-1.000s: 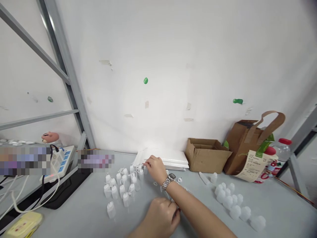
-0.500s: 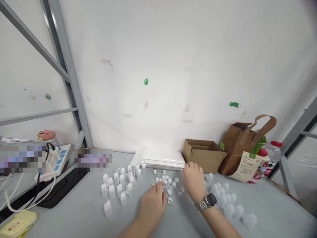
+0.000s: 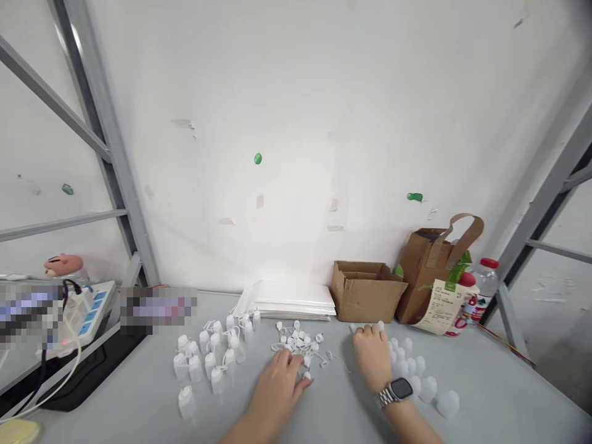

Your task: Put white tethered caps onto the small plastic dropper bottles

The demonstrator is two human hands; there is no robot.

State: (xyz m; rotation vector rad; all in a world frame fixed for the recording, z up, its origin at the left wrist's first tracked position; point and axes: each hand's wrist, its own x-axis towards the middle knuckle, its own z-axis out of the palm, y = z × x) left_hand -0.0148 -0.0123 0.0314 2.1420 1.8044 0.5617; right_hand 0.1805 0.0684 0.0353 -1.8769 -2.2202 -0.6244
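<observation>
My left hand lies over the near edge of a pile of small white caps with loop straps. Its thumb is spread from the fingers, and one loose white cap sits right by the thumb tip. On the right, my right hand, with a watch on the wrist, curls its fingers around a small white bottle, mostly hidden by the knuckles. Beside that hand several translucent uncapped bottles lie in a group. Further left stand several white bottles with strapped caps.
White flat packs are stacked by the wall, next to an open cardboard box. A brown paper bag and a red-capped bottle stand at right. A power strip and a black mat are at left.
My right hand has moved from beside the box to the small bottle on its right and closed around it. The left thumb has spread from the fingers. The view has shifted slightly.
</observation>
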